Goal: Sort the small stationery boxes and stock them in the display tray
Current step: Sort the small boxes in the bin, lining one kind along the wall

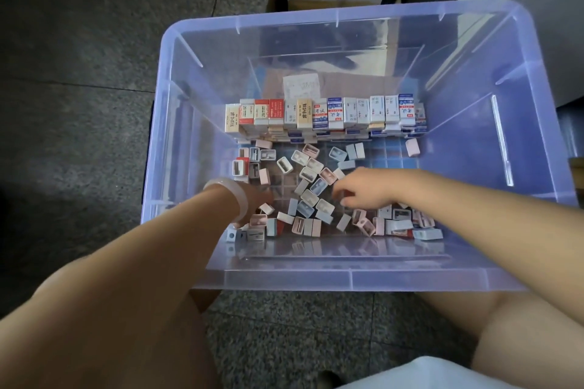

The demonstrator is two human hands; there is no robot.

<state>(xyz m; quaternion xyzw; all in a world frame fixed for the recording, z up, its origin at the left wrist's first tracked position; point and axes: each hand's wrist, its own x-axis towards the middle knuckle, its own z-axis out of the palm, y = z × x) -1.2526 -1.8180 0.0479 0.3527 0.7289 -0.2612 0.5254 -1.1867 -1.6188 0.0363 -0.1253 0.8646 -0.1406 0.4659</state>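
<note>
Granite floor (79,88), clear bin (316,281). I see both hands in loose boxes (311,186): left hand (256,199) grip unclear, right hand (363,189) curled, contents unclear. Risk: toppling 12-o'clock stacked row (325,115).

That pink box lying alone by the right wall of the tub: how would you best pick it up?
Probably from above, pinching the two long sides of the pink box. It lies flat and apart from the pile, with bare floor on both sides, so fingers fit there. The tub walls are high, which rules out coming in sideways.
</note>
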